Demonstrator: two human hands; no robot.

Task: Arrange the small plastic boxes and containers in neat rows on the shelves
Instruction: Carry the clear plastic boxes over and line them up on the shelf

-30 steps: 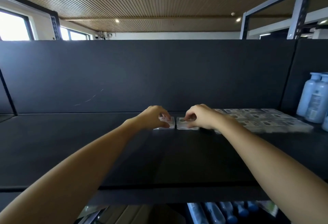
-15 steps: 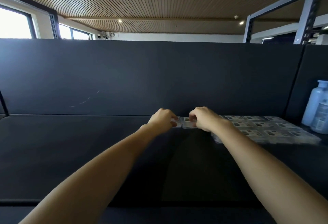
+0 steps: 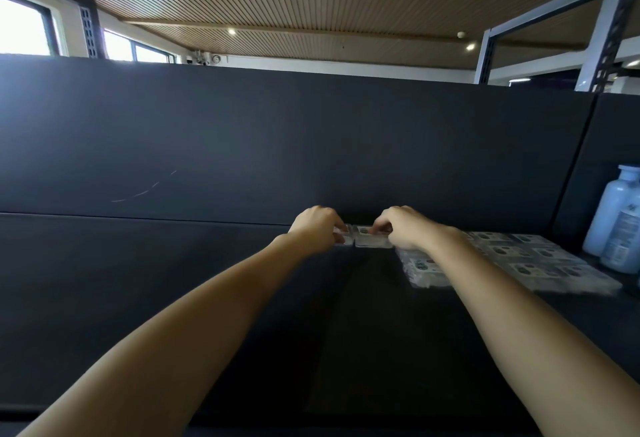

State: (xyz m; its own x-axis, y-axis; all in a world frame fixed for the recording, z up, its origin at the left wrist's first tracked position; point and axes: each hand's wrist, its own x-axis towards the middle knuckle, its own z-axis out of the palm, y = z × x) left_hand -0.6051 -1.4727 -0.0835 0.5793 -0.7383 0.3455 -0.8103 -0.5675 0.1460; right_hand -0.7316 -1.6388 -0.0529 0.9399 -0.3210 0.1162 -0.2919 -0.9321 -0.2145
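1. Since a second ago I have pushed both boxes back — they now sit almost against the dark rear panel [image 3: 311, 145] of the black shelf [image 3: 173, 298].
2. My left hand [image 3: 317, 230] pinches a small clear flat plastic box [image 3: 343, 240]; my right hand [image 3: 403, 228] pinches its twin [image 3: 370, 241], edges touching.
3. The laid-out rows of clear boxes [image 3: 540, 256] lie just right of my right grip, long axis running left to right, so the right hand is nearer.
4. Open shelf spreads leftward; pale blue plastic bottles [image 3: 616, 225] block the far right.

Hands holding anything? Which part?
Left hand pinches a small clear plastic box at its left end; right hand pinches the neighbouring clear box at its right end.
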